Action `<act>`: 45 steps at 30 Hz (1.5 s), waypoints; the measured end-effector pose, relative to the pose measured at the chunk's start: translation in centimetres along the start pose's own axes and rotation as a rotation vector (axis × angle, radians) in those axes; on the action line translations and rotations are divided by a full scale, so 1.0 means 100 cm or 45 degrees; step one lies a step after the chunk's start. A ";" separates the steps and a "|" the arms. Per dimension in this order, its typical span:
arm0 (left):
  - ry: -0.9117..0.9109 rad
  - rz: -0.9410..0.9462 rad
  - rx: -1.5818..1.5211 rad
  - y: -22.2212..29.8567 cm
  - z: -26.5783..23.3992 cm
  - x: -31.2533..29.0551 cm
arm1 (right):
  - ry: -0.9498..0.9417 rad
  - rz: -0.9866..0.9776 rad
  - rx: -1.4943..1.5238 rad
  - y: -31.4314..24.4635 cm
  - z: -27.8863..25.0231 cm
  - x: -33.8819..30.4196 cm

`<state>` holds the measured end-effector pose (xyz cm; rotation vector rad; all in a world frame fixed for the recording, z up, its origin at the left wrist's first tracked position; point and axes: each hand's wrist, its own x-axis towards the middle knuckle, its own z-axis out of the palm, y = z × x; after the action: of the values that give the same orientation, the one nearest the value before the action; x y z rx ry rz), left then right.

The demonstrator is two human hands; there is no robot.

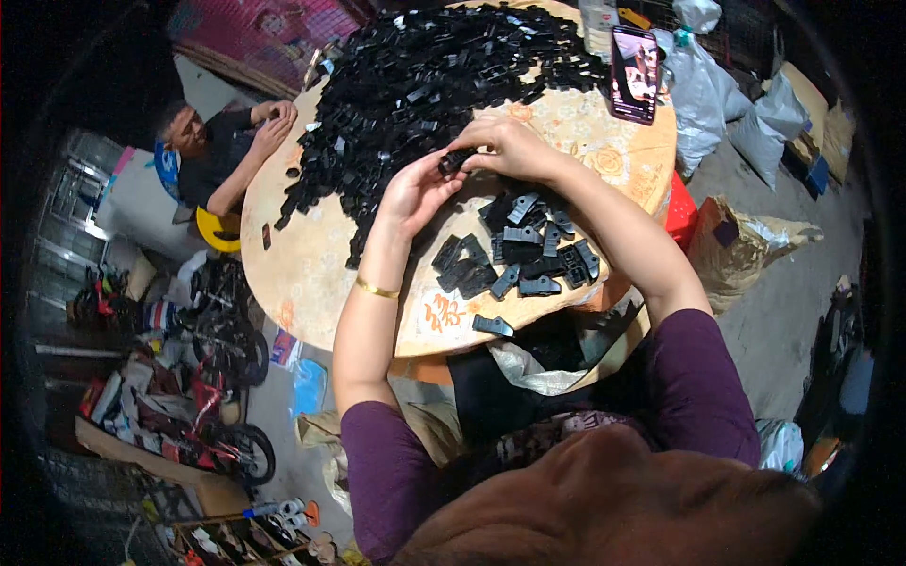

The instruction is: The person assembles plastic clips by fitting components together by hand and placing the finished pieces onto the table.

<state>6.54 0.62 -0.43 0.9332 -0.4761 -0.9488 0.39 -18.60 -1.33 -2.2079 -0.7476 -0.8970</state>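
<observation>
Over the round table [316, 255], my left hand [417, 193] and my right hand [510, 148] meet at a small black plastic part [453, 162]. Fingers of both hands are closed around it, and they partly hide its shape. Just beyond my hands spreads a large heap of similar black plastic parts [425, 85]. Nearer to me, below my right hand, lies a smaller group of black clip-like pieces [538, 245]. One single black piece [493, 326] rests by the table's near edge.
A phone [633, 75] with a lit screen stands at the table's far right. Pale sacks [698, 113] and an open brown sack [731, 250] sit on the floor to the right. Across the left edge, another person [236, 151] has hands at the table. Small bicycles [222, 406] stand lower left.
</observation>
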 end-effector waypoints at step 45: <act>0.398 0.738 1.945 -0.068 0.071 -0.115 | -0.404 0.370 -0.012 -0.080 -0.064 -0.094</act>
<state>-7.69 5.39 -1.90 2.0824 -1.1523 0.2835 -13.35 -20.51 -2.05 -2.4183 -0.5409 -0.4131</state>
